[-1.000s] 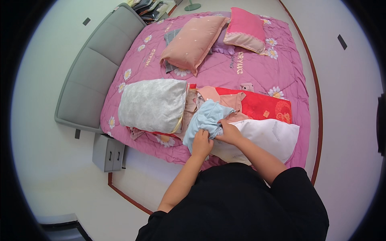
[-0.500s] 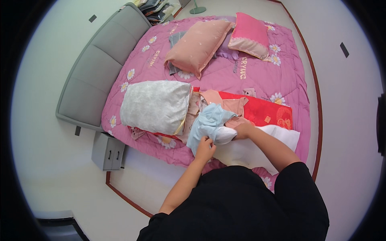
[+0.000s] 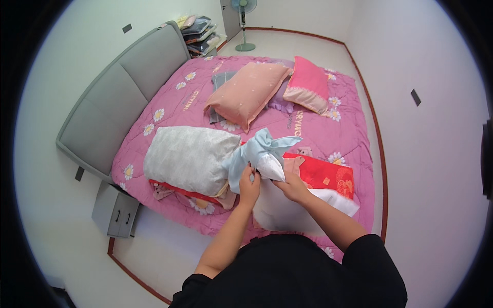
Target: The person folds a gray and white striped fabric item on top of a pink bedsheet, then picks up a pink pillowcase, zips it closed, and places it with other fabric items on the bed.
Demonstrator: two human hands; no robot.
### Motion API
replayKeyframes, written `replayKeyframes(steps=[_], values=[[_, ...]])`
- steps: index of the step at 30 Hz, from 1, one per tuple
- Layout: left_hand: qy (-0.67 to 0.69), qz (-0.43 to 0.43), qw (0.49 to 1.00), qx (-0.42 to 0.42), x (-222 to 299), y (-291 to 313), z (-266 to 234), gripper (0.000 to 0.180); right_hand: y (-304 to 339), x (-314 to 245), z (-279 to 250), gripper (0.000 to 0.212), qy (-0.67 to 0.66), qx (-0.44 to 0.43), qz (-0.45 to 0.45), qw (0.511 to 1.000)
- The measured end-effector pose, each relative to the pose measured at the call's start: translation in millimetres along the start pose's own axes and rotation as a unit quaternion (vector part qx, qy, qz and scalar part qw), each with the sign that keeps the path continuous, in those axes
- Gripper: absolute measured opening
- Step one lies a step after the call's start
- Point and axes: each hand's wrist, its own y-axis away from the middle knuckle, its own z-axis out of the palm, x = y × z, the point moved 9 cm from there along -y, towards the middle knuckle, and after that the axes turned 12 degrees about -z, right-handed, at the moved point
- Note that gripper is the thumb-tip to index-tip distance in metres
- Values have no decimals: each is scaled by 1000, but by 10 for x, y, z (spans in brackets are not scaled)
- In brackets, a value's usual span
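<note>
Both my hands are closed on a light blue pillowcase [image 3: 257, 146], raised above the near part of the bed. My left hand [image 3: 250, 186] pinches its near edge. My right hand [image 3: 291, 186] grips a white, puffy part [image 3: 270, 165] that bulges out of the blue fabric; whether it is the lining or a filling I cannot tell. Beneath my right forearm lies a wide white, pillow-like piece [image 3: 280, 210], blurred along its edges. A red patterned cloth [image 3: 326, 174] and a peach cloth [image 3: 294, 164] lie just beyond it.
Left of my hands, a full grey-white fabric bundle [image 3: 190, 156] rests on the pink quilt [image 3: 174, 115]. Peach [image 3: 249, 92] and bright pink [image 3: 308, 84] pillows lie farther back. A grey headboard [image 3: 123, 92], nightstand [image 3: 115, 213], stacked bags [image 3: 197, 33] and fan [image 3: 244, 25] surround the bed.
The blue pillowcase has been lifted off the pile, and its loose top now flops over. My right hand has moved in toward my left. The white piece has shifted, and the view has tilted up.
</note>
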Motion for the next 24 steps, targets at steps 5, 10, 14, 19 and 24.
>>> replayKeyframes(steps=[5, 10, 14, 19, 24], values=[[92, -11, 994, -66, 227, -622, -87, 10, -404, -516, 34, 33, 41, 62, 21, 997], [232, -48, 959, -156, 50, -1108, -363, 15, -880, -876, 389, 36, -96, 136, 59, 984], [171, -79, 968, -164, -371, -926, -369, 13, -667, -442, 838, 40, -22, 82, 48, 995], [24, -78, 976, -202, -1569, -7, -114, 10, 335, 369, 1758, 44, -134, 40, 265, 954], [113, -94, 960, -239, -2241, 529, -142, 8, 601, 286, 2037, 54, -118, -149, 298, 935]])
